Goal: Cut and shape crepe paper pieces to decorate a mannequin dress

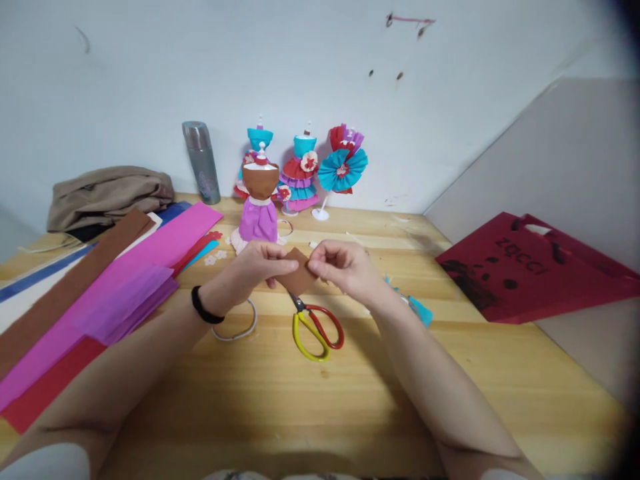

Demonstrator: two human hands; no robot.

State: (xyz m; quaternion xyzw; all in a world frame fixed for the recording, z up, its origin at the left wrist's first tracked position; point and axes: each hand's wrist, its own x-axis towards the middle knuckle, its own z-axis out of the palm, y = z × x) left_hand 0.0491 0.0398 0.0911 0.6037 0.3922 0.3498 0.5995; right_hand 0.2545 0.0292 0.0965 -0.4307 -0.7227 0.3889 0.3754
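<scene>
Hands point(265, 263) point(347, 270) pinching brown paper point(299, 281); capped flask point(203, 167), red bag point(530, 287)

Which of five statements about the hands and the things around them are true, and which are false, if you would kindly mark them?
1. The left hand and right hand both hold the brown paper. True.
2. The right hand grips the scissors. False: the scissors lie on the table.
3. The black band is around the left wrist. True.
4. The red bag is left of the scissors. False: the red bag is right of them.
5. The flask stands left of the brown-topped figure. True.
</scene>
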